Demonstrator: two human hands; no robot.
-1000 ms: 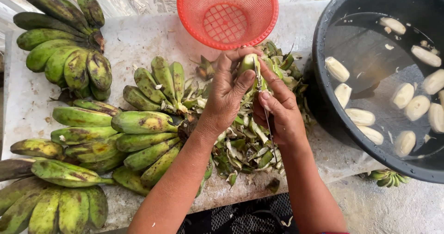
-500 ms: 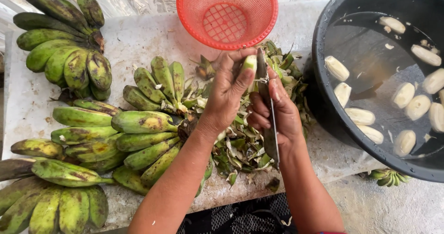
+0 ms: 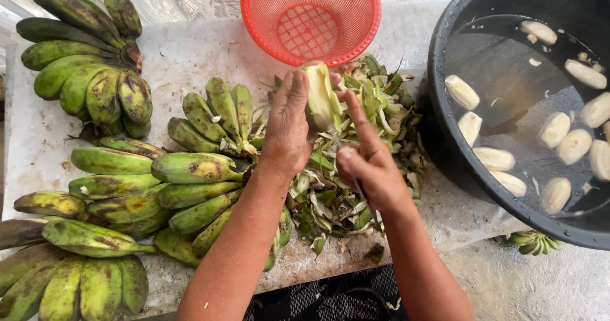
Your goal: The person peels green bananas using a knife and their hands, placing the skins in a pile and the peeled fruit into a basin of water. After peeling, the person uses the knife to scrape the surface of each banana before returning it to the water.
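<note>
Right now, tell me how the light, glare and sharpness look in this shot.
Head view: soft, even daylight with faint shadows; the water in the black tub mirrors the sky as a pale sheen; the left hand, the half-peeled banana and the peel pile are sharp; the right hand is slightly soft.

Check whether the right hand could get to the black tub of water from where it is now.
Probably yes: the right hand sits beside the black tub, with only peel scraps between them, though its grip seems occupied by a knife, mostly hidden.
</note>
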